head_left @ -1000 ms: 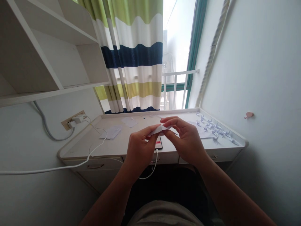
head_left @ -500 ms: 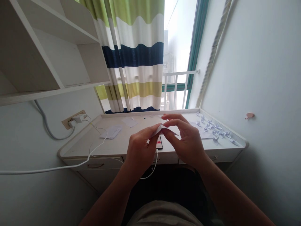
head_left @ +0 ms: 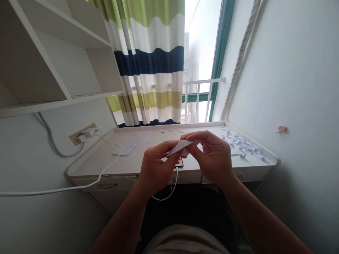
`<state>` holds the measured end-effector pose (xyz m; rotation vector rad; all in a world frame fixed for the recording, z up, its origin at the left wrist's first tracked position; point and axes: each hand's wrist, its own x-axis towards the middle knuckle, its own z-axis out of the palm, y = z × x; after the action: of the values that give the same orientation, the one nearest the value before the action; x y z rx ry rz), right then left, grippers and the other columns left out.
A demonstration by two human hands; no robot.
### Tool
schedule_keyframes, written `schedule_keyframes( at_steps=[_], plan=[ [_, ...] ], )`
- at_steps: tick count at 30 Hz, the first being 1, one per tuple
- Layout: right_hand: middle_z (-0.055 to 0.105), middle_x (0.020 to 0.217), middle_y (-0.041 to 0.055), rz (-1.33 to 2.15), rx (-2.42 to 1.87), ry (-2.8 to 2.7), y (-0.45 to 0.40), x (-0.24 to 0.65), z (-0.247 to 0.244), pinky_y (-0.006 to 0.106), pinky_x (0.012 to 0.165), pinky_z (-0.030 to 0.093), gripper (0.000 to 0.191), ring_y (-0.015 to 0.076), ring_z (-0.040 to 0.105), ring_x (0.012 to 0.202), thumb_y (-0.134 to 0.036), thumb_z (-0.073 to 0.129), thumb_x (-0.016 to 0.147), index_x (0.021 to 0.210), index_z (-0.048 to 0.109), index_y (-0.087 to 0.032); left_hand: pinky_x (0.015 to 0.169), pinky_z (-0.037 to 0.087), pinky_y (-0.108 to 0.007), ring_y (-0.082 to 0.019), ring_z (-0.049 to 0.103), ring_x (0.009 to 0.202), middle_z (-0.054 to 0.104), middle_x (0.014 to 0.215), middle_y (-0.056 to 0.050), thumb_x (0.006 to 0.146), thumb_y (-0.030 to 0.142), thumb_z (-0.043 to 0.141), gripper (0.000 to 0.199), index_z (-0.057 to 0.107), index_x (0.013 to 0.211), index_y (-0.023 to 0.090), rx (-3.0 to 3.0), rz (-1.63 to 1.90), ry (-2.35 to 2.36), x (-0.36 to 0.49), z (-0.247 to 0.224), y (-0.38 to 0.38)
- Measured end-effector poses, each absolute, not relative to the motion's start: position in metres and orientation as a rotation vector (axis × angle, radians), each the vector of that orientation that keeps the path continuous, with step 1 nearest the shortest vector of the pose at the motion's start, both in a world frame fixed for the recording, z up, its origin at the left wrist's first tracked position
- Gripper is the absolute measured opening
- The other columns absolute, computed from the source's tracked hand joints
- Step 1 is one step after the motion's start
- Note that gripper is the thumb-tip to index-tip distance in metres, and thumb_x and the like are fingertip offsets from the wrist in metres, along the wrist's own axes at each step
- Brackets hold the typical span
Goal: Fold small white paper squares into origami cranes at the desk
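Observation:
A small folded piece of white paper (head_left: 180, 145) is held up between both hands above the desk's front edge. My left hand (head_left: 156, 165) pinches its left side between thumb and fingers. My right hand (head_left: 213, 153) grips its right side, the fingertips partly hidden behind the paper. Below and behind the hands lies a phone (head_left: 180, 163) with a white cable plugged in, mostly covered by the hands. Several folded paper cranes (head_left: 242, 143) are spread over the right end of the desk.
Flat paper sheets (head_left: 125, 147) lie on the desk's left part, with another sheet (head_left: 145, 136) farther back. A white cable (head_left: 97, 181) runs across the left side from chargers in a wall socket (head_left: 83, 134). Shelves (head_left: 66, 53) overhang the upper left; a striped curtain (head_left: 156, 63) hangs behind.
My right fingers have come down onto the paper, closing round its right side. The paper has turned and shows a wider face; my left hand has shifted slightly left.

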<state>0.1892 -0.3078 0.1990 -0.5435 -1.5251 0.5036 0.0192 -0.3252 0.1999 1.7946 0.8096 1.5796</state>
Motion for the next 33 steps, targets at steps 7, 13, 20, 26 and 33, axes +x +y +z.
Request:
schedule_keyframes(
  at_steps=[7,13,20,26,33],
  plan=[
    [0.081,0.093,0.0000,0.491,-0.549,-1.530,-0.310,0.190,0.204,0.040,0.087,0.061,0.016,0.0203,0.077,0.090,-0.014,0.081,0.087,0.096,0.079,-0.026,0.065,0.068,-0.029,-0.020,0.077,0.078,0.082,0.088,-0.007,0.098,0.049,0.070,0.035,0.085,0.102,0.018,1.637,1.471,0.642,0.013,0.205,-0.323],
    [0.081,0.093,0.0020,0.537,-0.658,-1.516,-0.307,0.188,0.204,0.041,0.086,0.061,0.018,0.0213,0.076,0.090,-0.018,0.084,0.082,0.097,0.078,-0.024,0.065,0.068,-0.026,-0.017,0.077,0.071,0.081,0.079,-0.004,0.090,0.044,0.081,0.026,0.084,0.093,0.018,1.603,1.476,0.788,0.013,0.204,-0.318],
    [0.081,0.090,0.0031,0.876,-0.606,-1.321,-0.306,0.186,0.202,0.038,0.080,0.066,0.025,0.0182,0.077,0.081,-0.029,0.080,0.088,0.110,0.075,-0.021,0.063,0.067,-0.026,-0.017,0.076,0.071,0.080,0.078,-0.004,0.091,0.045,0.080,0.028,0.084,0.094,0.018,1.583,1.726,0.908,0.018,0.186,-0.309],
    [0.080,0.087,0.0016,0.947,-0.579,-1.343,-0.303,0.180,0.193,0.032,0.075,0.065,0.018,0.0168,0.077,0.080,-0.030,0.090,0.082,0.094,0.080,-0.022,0.057,0.067,-0.027,-0.018,0.077,0.065,0.081,0.077,-0.004,0.085,0.045,0.085,0.029,0.083,0.090,0.017,1.452,1.800,0.893,0.022,0.181,-0.309],
    [0.079,0.081,0.0006,0.881,-0.555,-1.341,-0.298,0.181,0.186,0.029,0.068,0.063,0.010,0.0145,0.073,0.073,-0.032,0.088,0.086,0.086,0.082,-0.024,0.059,0.064,-0.024,-0.014,0.073,0.061,0.079,0.071,-0.003,0.081,0.039,0.089,0.023,0.083,0.084,0.017,1.450,1.524,0.855,0.017,0.183,-0.315]
  ],
)
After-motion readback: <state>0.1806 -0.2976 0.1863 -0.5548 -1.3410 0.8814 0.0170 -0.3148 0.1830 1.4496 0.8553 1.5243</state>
